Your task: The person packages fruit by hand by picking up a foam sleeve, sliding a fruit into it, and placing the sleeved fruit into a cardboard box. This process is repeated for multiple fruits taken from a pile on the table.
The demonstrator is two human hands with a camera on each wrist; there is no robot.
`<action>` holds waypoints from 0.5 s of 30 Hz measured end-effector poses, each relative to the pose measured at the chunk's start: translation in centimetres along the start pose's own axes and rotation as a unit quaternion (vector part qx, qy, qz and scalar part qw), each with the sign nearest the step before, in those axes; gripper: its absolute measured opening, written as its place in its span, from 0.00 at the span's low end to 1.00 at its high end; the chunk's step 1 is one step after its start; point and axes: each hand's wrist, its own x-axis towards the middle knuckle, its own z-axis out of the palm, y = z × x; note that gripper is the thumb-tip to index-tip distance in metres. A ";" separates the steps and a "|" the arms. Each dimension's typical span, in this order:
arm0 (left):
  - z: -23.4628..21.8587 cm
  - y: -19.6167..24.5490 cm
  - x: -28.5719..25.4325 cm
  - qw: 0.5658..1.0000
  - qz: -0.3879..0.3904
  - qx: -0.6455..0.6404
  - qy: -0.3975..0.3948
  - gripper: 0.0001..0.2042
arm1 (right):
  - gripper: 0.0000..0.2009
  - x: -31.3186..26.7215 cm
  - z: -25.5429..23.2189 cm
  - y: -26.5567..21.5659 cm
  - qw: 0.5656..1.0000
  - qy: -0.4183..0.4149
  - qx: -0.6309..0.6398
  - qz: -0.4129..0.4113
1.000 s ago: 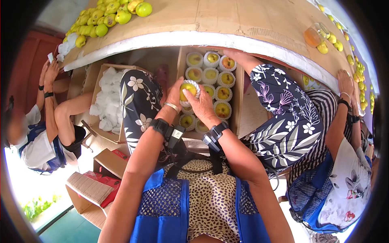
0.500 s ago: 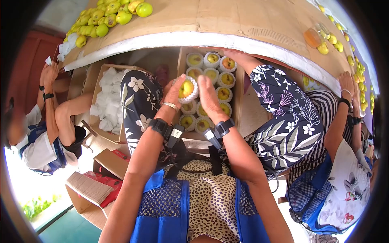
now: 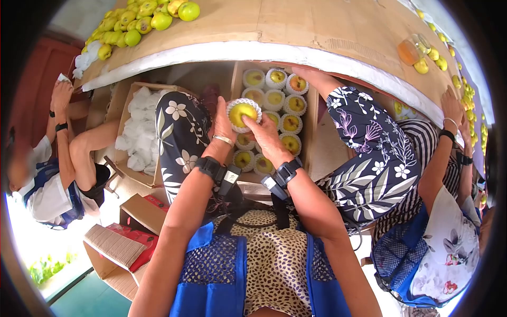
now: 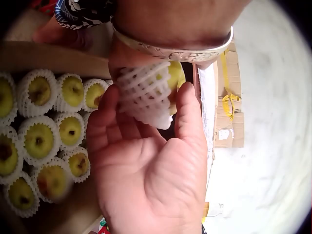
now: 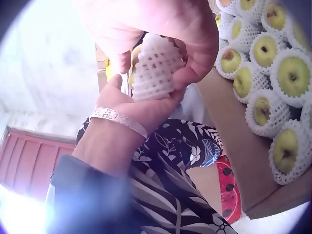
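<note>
A yellow-green apple (image 3: 243, 114) in a white foam net (image 5: 155, 68) is held between both hands, above a carton (image 3: 312, 121) of netted apples. My left hand (image 3: 222, 124), with a silver bangle on its wrist, grips the net from the left. From the right, my right hand (image 3: 268, 138) has its thumb on the apple's bare top and its fingers along the net's side. In the left wrist view, the right palm (image 4: 151, 175) faces the camera, thumb and fingers on either side of the fruit. Rows of netted apples (image 4: 39, 139) fill the carton below.
White foam nets (image 3: 141, 127) fill another carton at the left. Above, a cardboard-covered table (image 3: 296, 24) bears a pile of loose apples (image 3: 129, 24) and a jar (image 3: 413, 49). An open carton (image 3: 116, 245) stands lower left. People sit on both sides.
The right hand came off the apple half a second ago and now touches it again, thumb on top. The apple has turned so its top faces up.
</note>
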 end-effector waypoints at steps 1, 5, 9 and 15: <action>0.0 -0.1 0.0 1.000 0.001 0.015 0.001 0.29 | 0.19 -0.2 0.0 -0.2 1.000 0.004 0.022 0.015; -1.0 -0.2 1.0 0.989 -0.035 0.098 0.106 0.33 | 0.16 0.9 -0.6 1.0 1.000 0.026 0.011 0.000; -0.5 1.6 0.1 0.986 0.024 0.099 0.128 0.33 | 0.15 2.0 -1.9 0.8 0.991 0.109 0.039 0.067; -1.3 3.4 -1.2 0.999 0.006 0.025 0.027 0.27 | 0.16 6.8 -4.5 0.5 0.981 0.182 0.020 0.065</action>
